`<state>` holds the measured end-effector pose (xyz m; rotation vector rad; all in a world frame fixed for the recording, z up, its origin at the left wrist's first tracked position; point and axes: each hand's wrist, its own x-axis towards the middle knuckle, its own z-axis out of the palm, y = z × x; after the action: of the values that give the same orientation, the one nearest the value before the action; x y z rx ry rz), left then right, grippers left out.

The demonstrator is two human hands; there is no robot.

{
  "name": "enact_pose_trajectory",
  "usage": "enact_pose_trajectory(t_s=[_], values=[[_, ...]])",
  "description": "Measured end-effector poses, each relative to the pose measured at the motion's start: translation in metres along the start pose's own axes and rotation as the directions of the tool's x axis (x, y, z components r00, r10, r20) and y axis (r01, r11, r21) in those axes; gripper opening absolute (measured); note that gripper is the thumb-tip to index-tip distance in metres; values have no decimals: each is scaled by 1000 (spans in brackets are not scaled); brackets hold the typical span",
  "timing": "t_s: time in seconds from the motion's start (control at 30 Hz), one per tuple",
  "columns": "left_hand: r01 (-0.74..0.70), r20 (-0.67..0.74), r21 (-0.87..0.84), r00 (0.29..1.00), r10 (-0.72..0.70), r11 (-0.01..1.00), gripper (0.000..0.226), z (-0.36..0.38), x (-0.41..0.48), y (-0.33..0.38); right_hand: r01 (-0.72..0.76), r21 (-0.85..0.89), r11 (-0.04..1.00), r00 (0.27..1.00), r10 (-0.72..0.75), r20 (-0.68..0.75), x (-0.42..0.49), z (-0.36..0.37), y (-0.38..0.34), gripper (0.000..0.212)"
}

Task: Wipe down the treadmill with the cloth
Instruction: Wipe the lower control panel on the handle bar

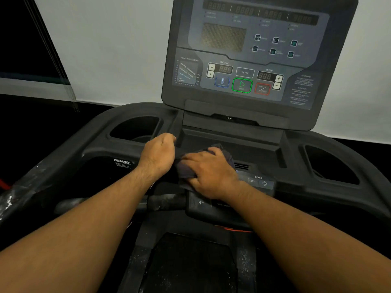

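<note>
The black treadmill fills the view, with its upright console panel [249,60] at the top and a low tray [228,140] below it. A dark grey cloth [186,168] lies bunched on the ledge in front of the tray. My right hand [211,172] lies on top of the cloth with its fingers curled over it. My left hand [158,155] sits just left of the cloth with curled fingers, its knuckles near the tray's left wall; what its fingers hold is hidden.
Cup holders sit at the left [135,129] and right [330,166] of the console deck. A small speed button pad [259,181] lies right of my right hand. The handlebar [165,200] and the belt [190,265] lie below, speckled white. A white wall stands behind.
</note>
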<state>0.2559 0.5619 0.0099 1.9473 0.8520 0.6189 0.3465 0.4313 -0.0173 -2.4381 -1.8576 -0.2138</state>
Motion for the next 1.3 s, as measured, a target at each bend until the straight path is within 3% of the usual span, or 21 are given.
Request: enact_pose_trajectory(t_s=[0.1, 0.2, 0.3, 0.4, 0.5, 0.6, 0.77, 0.9, 1.03, 1.3], values=[[9, 1, -6, 1000, -9, 1000, 37, 2, -5, 3, 79, -85, 993, 996, -75, 55, -1, 3, -2, 48], [-8, 4, -5, 1000, 8, 1000, 36, 1, -9, 8, -123, -85, 989, 992, 122, -18, -5, 3, -4, 45], [-31, 24, 10, 999, 31, 999, 34, -3, -14, 13, -433, 20, 901, 898, 433, -83, -8, 0, 4, 43], [-50, 32, 27, 998, 49, 998, 26, -5, -16, 15, -655, 88, 750, 739, 661, -132, -27, 1, 21, 42], [-34, 43, 22, 999, 33, 999, 29, -2, -17, 16, -709, 142, 691, 655, 719, -230, -54, 12, 23, 43], [-29, 72, 13, 997, 28, 999, 34, 1, -21, 17, -722, 135, 678, 655, 733, -182, -61, 17, 17, 55], [-83, 136, 43, 988, 77, 996, 24, -5, -26, 13, -520, 31, 853, 843, 519, -137, -35, 6, 6, 54], [-68, 146, 92, 988, 54, 993, 26, -4, -25, 8, -318, -37, 947, 944, 312, -108, -28, 8, -7, 57], [-76, 136, 137, 989, 57, 988, 40, 3, -26, 13, -193, -81, 978, 979, 187, -84, -43, 21, -23, 69], [-139, 299, 266, 953, 55, 954, 48, 28, -31, 29, 2, -168, 986, 1000, -2, -3, -134, 38, -6, 80]])
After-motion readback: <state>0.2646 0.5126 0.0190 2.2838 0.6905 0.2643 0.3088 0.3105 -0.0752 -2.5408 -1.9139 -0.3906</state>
